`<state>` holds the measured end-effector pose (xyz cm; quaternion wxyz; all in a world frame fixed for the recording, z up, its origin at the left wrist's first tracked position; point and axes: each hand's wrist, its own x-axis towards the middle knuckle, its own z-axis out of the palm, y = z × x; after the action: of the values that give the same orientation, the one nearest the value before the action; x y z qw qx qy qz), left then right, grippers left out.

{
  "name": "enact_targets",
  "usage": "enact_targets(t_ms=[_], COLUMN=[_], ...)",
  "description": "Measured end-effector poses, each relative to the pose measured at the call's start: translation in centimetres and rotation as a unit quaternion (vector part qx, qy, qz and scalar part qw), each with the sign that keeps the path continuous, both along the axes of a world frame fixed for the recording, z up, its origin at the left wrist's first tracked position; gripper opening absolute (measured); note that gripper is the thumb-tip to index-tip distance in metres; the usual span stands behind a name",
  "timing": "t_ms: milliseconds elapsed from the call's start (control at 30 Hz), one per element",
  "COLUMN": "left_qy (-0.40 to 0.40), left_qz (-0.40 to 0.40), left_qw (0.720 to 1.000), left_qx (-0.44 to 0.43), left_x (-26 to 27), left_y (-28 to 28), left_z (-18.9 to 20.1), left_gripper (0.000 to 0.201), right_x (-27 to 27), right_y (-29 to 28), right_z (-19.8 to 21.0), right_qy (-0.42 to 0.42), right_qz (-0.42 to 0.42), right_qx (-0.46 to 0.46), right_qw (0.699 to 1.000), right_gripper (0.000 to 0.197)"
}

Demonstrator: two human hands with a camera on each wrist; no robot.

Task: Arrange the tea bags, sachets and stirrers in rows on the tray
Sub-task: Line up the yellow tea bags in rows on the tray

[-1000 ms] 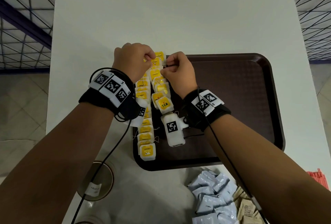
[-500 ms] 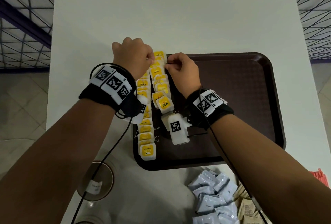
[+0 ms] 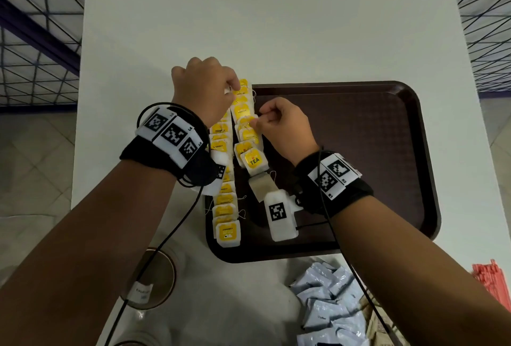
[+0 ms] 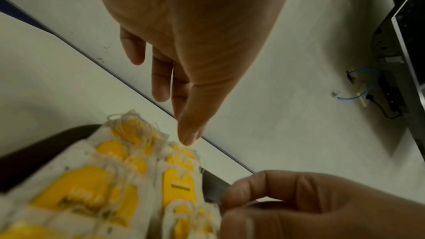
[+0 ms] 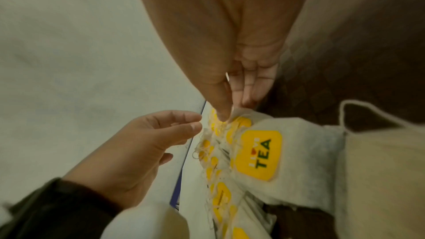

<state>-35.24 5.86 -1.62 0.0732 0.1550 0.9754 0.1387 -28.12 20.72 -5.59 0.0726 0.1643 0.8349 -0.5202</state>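
Observation:
A dark brown tray (image 3: 373, 152) carries two rows of white tea bags with yellow tags along its left side: a left row (image 3: 225, 208) and a right row (image 3: 250, 149). My left hand (image 3: 234, 89) pinches the edge of the farthest tea bag (image 3: 242, 90) in the right row; thumb and forefinger meet at that bag's corner in the left wrist view (image 4: 187, 139). My right hand (image 3: 255, 121) pinches a tea bag (image 3: 247, 120) farther down the same row, the thumb pressing its paper (image 5: 230, 114). A "TEA" tagged bag (image 5: 258, 155) lies just nearer.
A tea bag lies plain side up (image 3: 261, 184) below the right row. Pale blue sachets (image 3: 331, 304) and brown sachets (image 3: 378, 326) are heaped on the white table (image 3: 276, 27) near me. Red stirrers (image 3: 492, 282) lie at the right edge. A brown-lidded cup (image 3: 150, 276) stands near left.
My right hand has drawn back toward me along the right row, away from the left fingertips it met before. The left hand stays at the far end.

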Motion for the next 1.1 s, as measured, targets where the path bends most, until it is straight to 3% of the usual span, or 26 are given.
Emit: enact_targets(t_ms=[333,500,700,967,1100], left_qy=[-0.087,-0.070,-0.051,-0.013,-0.056], left_qz=[-0.074,-0.068,-0.071,-0.038,-0.054], left_qw=[0.993,0.995,0.995,0.999,0.997], left_qx=[-0.026,-0.030,-0.052,-0.026,-0.020], left_x=[2.1,1.6,1.5,2.1,2.5], left_y=[-0.3,0.0,0.2,-0.2,-0.6], left_z=[-0.2,-0.2,-0.2,-0.1,0.2], left_gripper=[0.013,0.019,0.023,0.017,0.009], right_x=[1.1,1.6,3.1,3.8,4.0], right_y=[-0.7,-0.5,-0.9,-0.6,-1.1], right_z=[0.1,-0.3,-0.3,-0.1,-0.2], right_qy=[0.022,0.020,0.008,0.009,0.030], right_qz=[-0.056,-0.081,-0.040,-0.034,-0.031], right_qx=[-0.117,-0.075,-0.059,-0.055,-0.050], right_qw=[0.991,0.994,0.997,0.998,0.998], right_gripper=[0.020,0.016,0.015,0.018,0.018])
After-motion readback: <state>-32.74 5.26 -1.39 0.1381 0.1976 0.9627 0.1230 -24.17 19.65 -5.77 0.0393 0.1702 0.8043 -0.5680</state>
